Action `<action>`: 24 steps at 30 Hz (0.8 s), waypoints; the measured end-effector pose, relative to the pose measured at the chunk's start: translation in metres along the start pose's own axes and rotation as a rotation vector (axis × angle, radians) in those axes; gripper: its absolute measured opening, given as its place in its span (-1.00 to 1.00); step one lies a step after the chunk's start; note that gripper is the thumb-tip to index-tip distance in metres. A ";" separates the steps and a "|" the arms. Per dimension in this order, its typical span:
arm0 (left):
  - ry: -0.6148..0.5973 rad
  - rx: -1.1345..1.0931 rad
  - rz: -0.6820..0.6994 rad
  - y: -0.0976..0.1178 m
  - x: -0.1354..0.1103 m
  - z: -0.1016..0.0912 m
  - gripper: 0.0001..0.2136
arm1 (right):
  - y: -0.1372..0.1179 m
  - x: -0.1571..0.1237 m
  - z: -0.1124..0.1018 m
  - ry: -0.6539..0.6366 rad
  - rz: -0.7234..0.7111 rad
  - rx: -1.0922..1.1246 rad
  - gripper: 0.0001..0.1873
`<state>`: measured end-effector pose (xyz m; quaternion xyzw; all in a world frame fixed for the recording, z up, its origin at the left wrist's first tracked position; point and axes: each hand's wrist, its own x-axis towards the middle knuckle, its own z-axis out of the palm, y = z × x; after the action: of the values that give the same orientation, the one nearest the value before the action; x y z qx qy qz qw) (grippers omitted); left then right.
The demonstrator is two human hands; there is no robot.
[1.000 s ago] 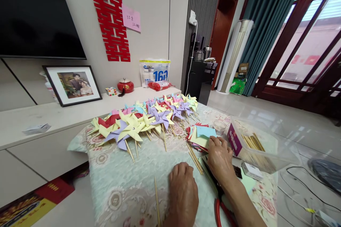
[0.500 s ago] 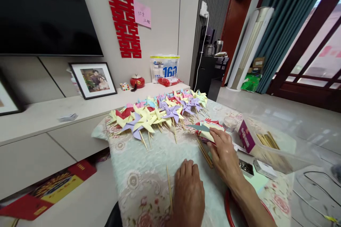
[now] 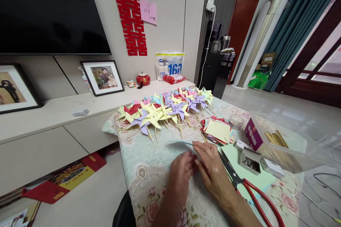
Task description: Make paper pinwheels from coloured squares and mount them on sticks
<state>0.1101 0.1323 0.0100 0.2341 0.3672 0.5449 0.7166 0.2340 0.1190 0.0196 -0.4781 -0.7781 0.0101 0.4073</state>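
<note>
the right hand (image 3: 211, 159) is clamping its grip on the right end of the blue paper (image 3: 181, 142), which is showing nearly edge-on above the worktop (image 3: 149, 152), while the left hand (image 3: 181, 166) is hovering just beside, its grip too hidden to tell. an uneven squeeze could be creasing the thin sheet, and with the scissors (image 3: 234, 176) lying near the right forearm, a wide sweep could be knocking them into the box of metal bits (image 3: 250, 164).

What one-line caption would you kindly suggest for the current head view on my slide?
Right hand holds blue paper beside the left hand, with pinwheels beyond and red-handled scissors alongside.
</note>
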 end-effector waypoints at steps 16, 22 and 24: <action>0.086 -0.242 0.009 0.007 0.004 -0.010 -0.62 | 0.000 0.001 -0.035 -0.239 -0.044 0.126 -0.90; 0.010 -0.169 -0.016 0.005 -0.001 -0.006 -0.55 | 0.019 -0.004 -0.020 0.117 0.501 0.388 -0.63; -0.034 -0.153 -0.029 0.004 -0.003 -0.005 -0.54 | 0.021 -0.005 -0.017 0.109 0.655 0.526 -0.46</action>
<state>0.1035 0.1303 0.0109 0.1826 0.3155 0.5570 0.7462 0.2617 0.1205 0.0194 -0.5796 -0.5334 0.3121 0.5312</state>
